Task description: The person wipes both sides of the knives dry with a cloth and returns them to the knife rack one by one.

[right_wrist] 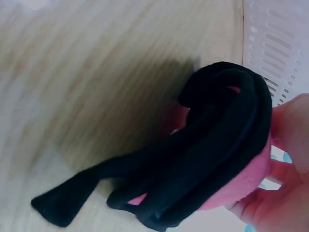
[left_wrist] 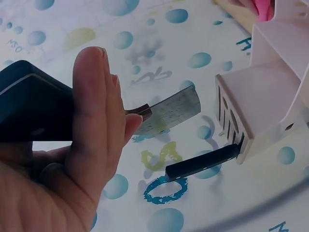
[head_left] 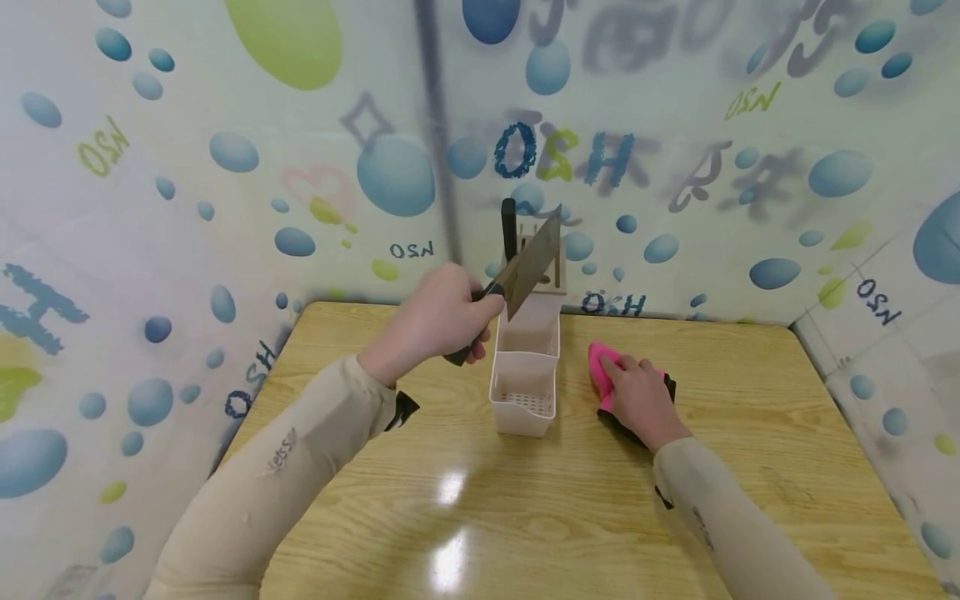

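My left hand [head_left: 442, 317] grips a cleaver [head_left: 534, 262] by its black handle, the wide metal blade tilted up in front of the rack's top. Behind it stands a white plastic knife rack [head_left: 525, 358] with two open bins and a slotted top. A second knife's black handle [left_wrist: 203, 162] sticks out of one slot in the left wrist view. To the right of the rack, my right hand [head_left: 641, 400] holds a bunched pink cloth [head_left: 600, 367] with black edging [right_wrist: 212, 130], low over the table. The fingers pinch its pink part in the right wrist view.
The wooden table [head_left: 405, 500] runs up to a wall sheet [head_left: 660, 83] printed with blue and green drops. Side sheets stand to left and right. The rack is near the table's back edge.
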The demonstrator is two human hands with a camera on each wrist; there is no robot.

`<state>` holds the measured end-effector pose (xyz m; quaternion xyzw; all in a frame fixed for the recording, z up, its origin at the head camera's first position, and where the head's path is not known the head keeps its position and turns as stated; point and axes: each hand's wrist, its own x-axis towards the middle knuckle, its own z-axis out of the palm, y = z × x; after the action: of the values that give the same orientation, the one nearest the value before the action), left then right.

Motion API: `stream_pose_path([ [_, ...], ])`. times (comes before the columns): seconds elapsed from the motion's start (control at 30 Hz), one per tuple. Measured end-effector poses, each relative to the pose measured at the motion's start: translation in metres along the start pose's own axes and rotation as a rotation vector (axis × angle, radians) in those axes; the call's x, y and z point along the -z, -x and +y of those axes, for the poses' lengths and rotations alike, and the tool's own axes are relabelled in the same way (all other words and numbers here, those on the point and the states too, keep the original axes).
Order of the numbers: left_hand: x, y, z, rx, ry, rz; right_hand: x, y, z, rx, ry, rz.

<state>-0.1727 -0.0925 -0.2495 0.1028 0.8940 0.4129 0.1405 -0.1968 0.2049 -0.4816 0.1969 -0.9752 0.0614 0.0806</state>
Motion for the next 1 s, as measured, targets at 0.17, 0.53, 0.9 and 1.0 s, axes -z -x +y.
stream_pose_path([
  [0.17, 0.008, -0.005, 0.011, 0.008, -0.051, -0.008, 0.006, -0.007, -0.003, -0.005, -0.035, -0.061],
  [0.53, 0.02, -0.014, 0.04, -0.003, -0.247, 0.006, 0.032, -0.026, -0.027, -0.104, -0.347, -0.194],
  [0.9, 0.025, -0.023, 0.059, -0.06, -0.399, 0.026, 0.029, -0.04, -0.05, -0.163, -0.663, -0.251],
  [1.0, 0.027, -0.026, 0.062, -0.049, -0.428, 0.028, 0.021, -0.04, -0.057, -0.152, -0.678, -0.209],
])
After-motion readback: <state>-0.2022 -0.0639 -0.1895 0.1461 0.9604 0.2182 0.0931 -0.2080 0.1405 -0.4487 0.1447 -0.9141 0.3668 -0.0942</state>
